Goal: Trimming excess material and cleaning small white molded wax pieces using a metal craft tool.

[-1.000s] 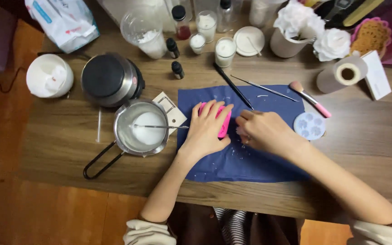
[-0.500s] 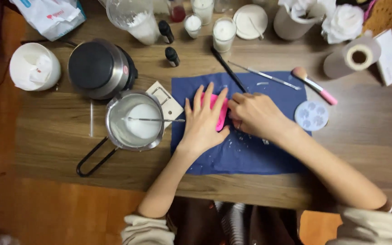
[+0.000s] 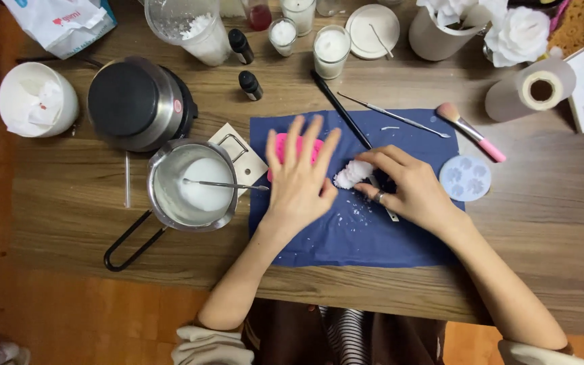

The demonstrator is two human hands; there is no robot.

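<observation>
My left hand (image 3: 302,179) lies flat with fingers spread on a pink silicone mould (image 3: 282,146), pressing it onto the dark blue cloth (image 3: 353,233). My right hand (image 3: 410,189) pinches a white, flower-shaped wax piece (image 3: 351,174) just right of the mould, a ring on one finger. White wax crumbs are scattered on the cloth below the piece. A thin metal tool lies partly under my right hand.
A steel pot of white wax (image 3: 194,186) with a stirrer stands left of the cloth, beside a black hotplate (image 3: 136,101). Jars, dropper bottles, a pink brush (image 3: 471,132), a round pale mould (image 3: 465,178) and a paper roll (image 3: 532,88) line the back of the wooden table.
The white wax piece has come out of the pink mould and is now in my right hand. My left hand has spread flat over the mould. The camera has moved closer.
</observation>
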